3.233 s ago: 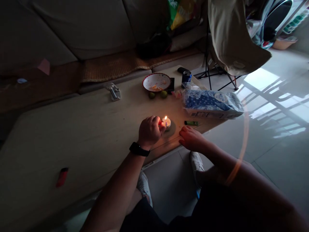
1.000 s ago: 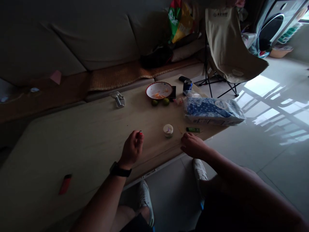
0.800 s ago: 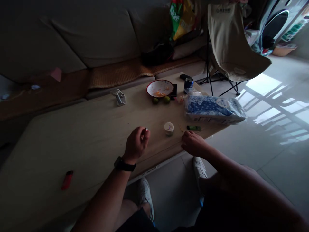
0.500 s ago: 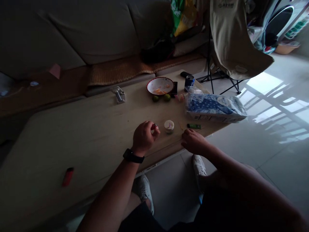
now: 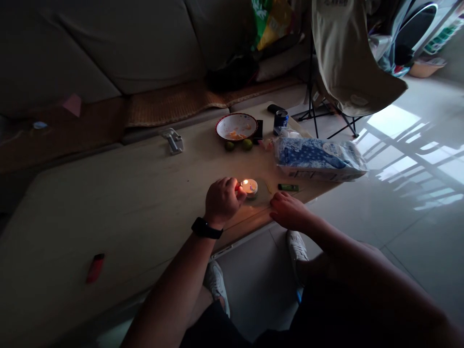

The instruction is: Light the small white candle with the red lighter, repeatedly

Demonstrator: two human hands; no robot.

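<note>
My left hand (image 5: pixel 223 199), with a black watch on its wrist, is closed around a red lighter (image 5: pixel 238 186). A small flame (image 5: pixel 245 182) burns at the lighter's tip, over the near side of a small round white candle (image 5: pixel 251 188) with a purple wick or stick in it. My right hand (image 5: pixel 289 210) rests at the table's front edge, fingers curled, holding nothing that I can make out. Just beyond it lie a green lighter (image 5: pixel 288 187) and a thin yellowish stick (image 5: pixel 268 188).
On the table (image 5: pixel 145 193) are a second red lighter (image 5: pixel 95 268), a white bowl (image 5: pixel 236 126) with orange scraps, two green fruits (image 5: pixel 247 144), a blue can (image 5: pixel 281 120), a blue wrapped pack (image 5: pixel 319 157) and a grey-white holder (image 5: pixel 173 142). A folding chair (image 5: pixel 348 82) stands behind at right.
My left hand has moved right with the red lighter, up to the candle. The lighter now shows a flame, and its glow falls on the candle and fingers. My right hand stays nearly in place.
</note>
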